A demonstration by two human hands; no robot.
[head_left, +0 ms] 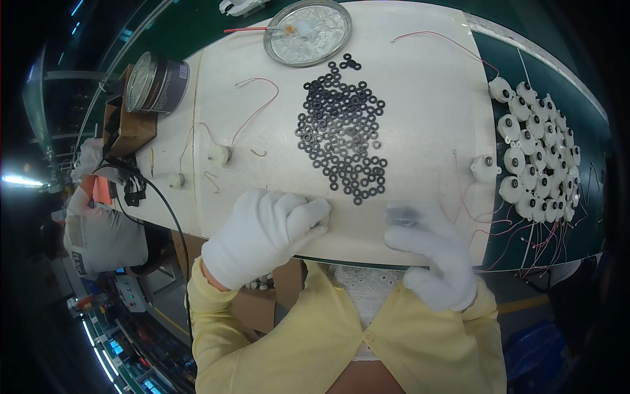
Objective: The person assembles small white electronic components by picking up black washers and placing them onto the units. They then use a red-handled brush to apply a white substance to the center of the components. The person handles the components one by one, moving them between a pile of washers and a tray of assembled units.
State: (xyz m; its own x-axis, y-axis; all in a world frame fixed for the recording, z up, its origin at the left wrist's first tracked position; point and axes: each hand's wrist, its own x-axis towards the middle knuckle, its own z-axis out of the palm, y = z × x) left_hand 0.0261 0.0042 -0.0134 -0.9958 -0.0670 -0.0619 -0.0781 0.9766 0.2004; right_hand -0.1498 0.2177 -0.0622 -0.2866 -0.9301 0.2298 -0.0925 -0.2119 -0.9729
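My left hand, in a white glove, is closed near the table's front edge. Its thumb and fingertips press together, and whatever they may hold is hidden. My right hand, also gloved, has its thumb and fingers apart, with a dark smudge on the fingertips and nothing visible between them. Just beyond both hands, black rings lie in a loose, partly overlapping spread. A round white part with a black centre sits to the right of the rings, and thin red wires run near it.
Many similar white parts cluster on the green surface at right. A metal lid with clear gel and a red stick is at the back. Leftward are a tin, a cardboard box, a small wired part and another person.
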